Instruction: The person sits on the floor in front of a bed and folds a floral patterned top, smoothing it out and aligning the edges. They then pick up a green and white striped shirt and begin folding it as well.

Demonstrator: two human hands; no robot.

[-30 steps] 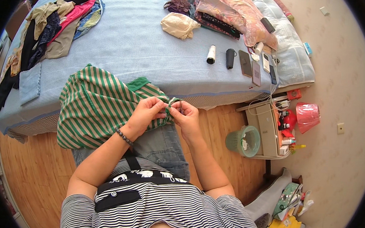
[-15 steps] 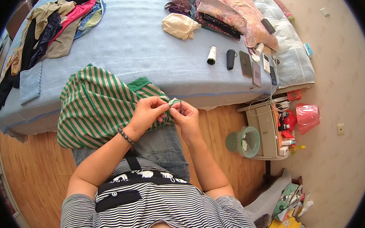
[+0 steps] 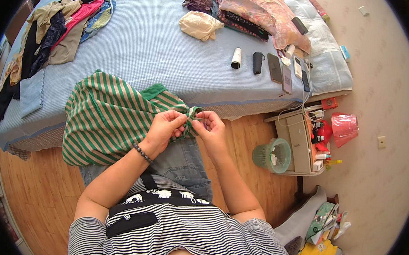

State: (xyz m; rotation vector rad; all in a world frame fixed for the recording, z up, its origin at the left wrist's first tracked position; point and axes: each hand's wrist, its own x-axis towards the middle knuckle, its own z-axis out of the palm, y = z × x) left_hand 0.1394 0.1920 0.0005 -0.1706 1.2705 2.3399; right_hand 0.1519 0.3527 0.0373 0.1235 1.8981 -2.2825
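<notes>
A green-and-beige striped garment (image 3: 105, 120) drapes from the bed's edge over my lap, its right end gathered into a twist of cloth (image 3: 192, 112) between my hands. With thumb and fingers my left hand (image 3: 165, 127), a dark bead bracelet at its wrist, pinches beside that twist. My right hand (image 3: 209, 129) is closed at the twist's right side, thumb against the cloth. A small dark thing shows at its fingers, too little visible to name. Exactly what lies between the fingertips is hard to make out.
Heaped clothes (image 3: 54, 32) lie at the bed's far left. A white-and-black thread spool (image 3: 236, 58), a black cylindrical thing (image 3: 258, 63) and several phones (image 3: 274, 68) lie at the right. Below them stand a green basket (image 3: 272, 156) and a small cabinet (image 3: 298, 143).
My right fingers have shifted slightly upward around the garment's end, and more of the green twist shows between the hands. The dark object in my right hand is less visible. My left hand stays pinched.
</notes>
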